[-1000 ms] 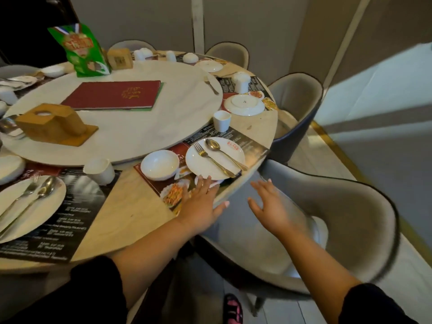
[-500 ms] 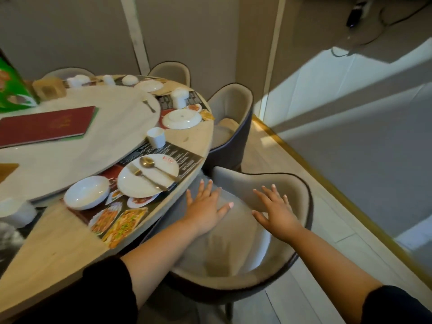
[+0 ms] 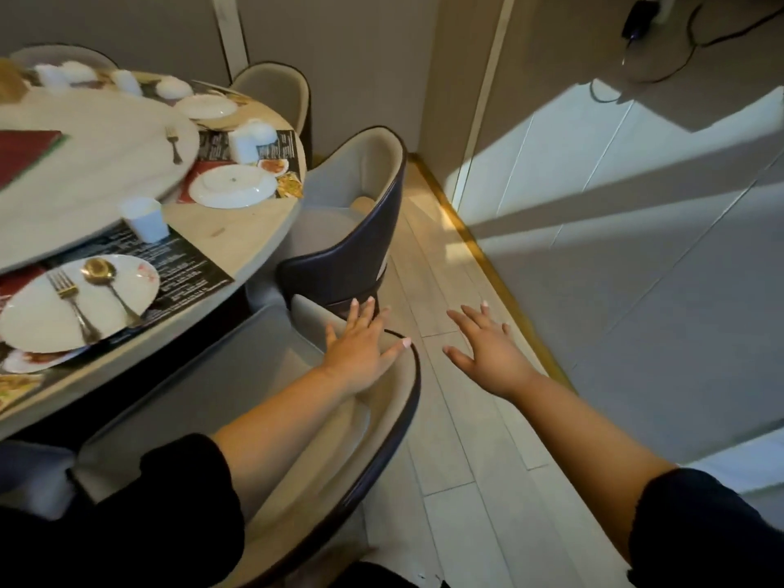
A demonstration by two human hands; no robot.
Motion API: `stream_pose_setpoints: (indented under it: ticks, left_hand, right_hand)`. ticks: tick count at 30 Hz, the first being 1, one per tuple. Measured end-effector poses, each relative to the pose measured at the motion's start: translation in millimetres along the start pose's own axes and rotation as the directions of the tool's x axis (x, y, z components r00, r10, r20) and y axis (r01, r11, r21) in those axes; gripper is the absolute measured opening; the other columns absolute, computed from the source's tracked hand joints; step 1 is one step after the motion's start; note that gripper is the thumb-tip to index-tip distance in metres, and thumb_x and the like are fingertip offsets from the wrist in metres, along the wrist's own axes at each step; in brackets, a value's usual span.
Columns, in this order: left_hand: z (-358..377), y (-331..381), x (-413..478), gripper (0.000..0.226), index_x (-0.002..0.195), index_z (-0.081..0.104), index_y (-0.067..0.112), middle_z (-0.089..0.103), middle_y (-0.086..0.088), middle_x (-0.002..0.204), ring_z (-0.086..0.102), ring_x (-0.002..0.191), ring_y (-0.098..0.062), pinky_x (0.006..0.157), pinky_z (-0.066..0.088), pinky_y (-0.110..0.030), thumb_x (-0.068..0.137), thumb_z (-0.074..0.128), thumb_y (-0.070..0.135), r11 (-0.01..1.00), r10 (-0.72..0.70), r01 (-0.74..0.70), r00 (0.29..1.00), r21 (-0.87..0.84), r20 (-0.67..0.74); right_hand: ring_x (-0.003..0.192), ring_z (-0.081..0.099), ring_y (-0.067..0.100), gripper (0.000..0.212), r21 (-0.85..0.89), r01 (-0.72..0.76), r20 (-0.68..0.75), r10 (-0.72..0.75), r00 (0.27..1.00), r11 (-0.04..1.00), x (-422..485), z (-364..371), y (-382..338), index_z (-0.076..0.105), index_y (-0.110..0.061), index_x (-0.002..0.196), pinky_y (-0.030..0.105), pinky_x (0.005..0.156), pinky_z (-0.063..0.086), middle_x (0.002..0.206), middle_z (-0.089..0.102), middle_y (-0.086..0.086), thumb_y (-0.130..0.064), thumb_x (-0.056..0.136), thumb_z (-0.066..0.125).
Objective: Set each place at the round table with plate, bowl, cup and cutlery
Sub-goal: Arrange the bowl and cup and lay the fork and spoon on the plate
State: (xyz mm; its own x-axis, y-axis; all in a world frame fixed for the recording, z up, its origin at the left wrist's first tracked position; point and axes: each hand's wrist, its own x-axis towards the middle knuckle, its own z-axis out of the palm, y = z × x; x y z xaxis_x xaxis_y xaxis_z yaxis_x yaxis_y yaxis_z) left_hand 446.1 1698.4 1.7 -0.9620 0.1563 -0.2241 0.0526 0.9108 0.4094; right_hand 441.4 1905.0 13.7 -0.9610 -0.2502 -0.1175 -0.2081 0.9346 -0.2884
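Hovering with fingers spread, the left hand [image 3: 360, 345] is over the grey chair [image 3: 191, 401], the right hand [image 3: 488, 352] over the floor [image 3: 449, 439]; the plate [image 3: 34, 318] lies well to their left.

Single head cam, wide-angle, facing fwd/down, close above chair [image 3: 191, 396], round table [image 3: 237, 231] cropped at left, prob. tilted.

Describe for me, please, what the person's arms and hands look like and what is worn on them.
The left hand and right hand are bare: no gloves, rings, watch or bracelet shows. The fingernails look pale-finished. Both forearms are uncovered; the left sleeve and right sleeve are black fabric ending near the elbows.
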Motion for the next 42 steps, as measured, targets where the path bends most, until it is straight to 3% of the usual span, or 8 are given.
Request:
stream_pose_setpoints:
  ticks: [10,20,27,33,39,42]
  left_hand:
    - [-6,8,149,0.070,0.151,0.005,0.029,-0.009,0.004,0.160,-0.017,0.146,-0.019,0.114,-0.007,-0.053,0.092,0.025,0.062,0.976,-0.206,0.197,0.974,-0.087,-0.097]
    - [-53,10,259,0.070,0.151,0.005,0.030,-0.012,0.001,0.159,-0.017,0.145,-0.018,0.115,-0.008,-0.050,0.093,0.029,0.060,0.912,-0.399,0.363,0.893,-0.190,-0.208]
    - [-107,-33,327,0.071,0.152,0.005,0.029,-0.012,-0.002,0.160,-0.014,0.146,-0.021,0.115,-0.003,-0.052,0.093,0.031,0.060,0.817,-0.575,0.513,0.758,-0.263,-0.308]
    - [-128,-55,375,0.074,0.152,0.002,0.029,-0.014,0.001,0.159,-0.014,0.146,-0.022,0.115,-0.001,-0.052,0.092,0.034,0.060,0.681,-0.725,0.591,0.628,-0.432,-0.282]
    - [-139,-93,373,0.072,0.151,0.007,0.030,-0.008,0.000,0.160,-0.008,0.147,-0.023,0.116,0.006,-0.050,0.093,0.038,0.056,0.500,-0.860,0.619,0.441,-0.606,-0.258]
    - [-158,-130,363,0.073,0.152,0.011,0.022,-0.002,-0.004,0.160,-0.001,0.148,-0.022,0.118,0.010,-0.042,0.093,0.042,0.052,0.408,-0.909,0.605,0.340,-0.684,-0.241]
  right_hand:
    - [0.147,0.000,0.022,0.061,-0.059,0.199,0.040,-0.197,0.980,0.978,187,-34,50,0.019,-0.028,0.149,0.048,0.117,0.005,0.158,0.014,0.000,-0.045,0.095,0.043]
    - [0.147,-0.001,0.020,0.062,0.040,0.412,0.128,-0.414,0.901,0.910,346,-56,70,0.017,-0.028,0.149,0.045,0.117,0.006,0.159,0.013,-0.001,-0.045,0.095,0.043]
    - [0.147,0.000,0.022,0.063,0.092,0.623,0.191,-0.628,0.754,0.777,475,-61,38,0.020,-0.026,0.149,0.048,0.118,0.009,0.158,0.013,0.001,-0.041,0.095,0.047]
    - [0.147,0.003,0.023,0.063,0.127,0.751,0.269,-0.752,0.602,0.648,585,-69,-9,0.021,-0.025,0.149,0.043,0.117,0.012,0.158,0.016,0.002,-0.041,0.094,0.049]
    - [0.146,0.011,0.024,0.063,0.272,0.814,0.306,-0.848,0.432,0.513,649,-46,-89,0.024,-0.019,0.148,0.039,0.116,0.019,0.156,0.020,0.005,-0.036,0.094,0.050]
    - [0.145,0.015,0.022,0.065,0.357,0.820,0.310,-0.885,0.348,0.447,664,-24,-137,0.025,-0.014,0.148,0.035,0.117,0.020,0.155,0.019,0.007,-0.032,0.093,0.054]
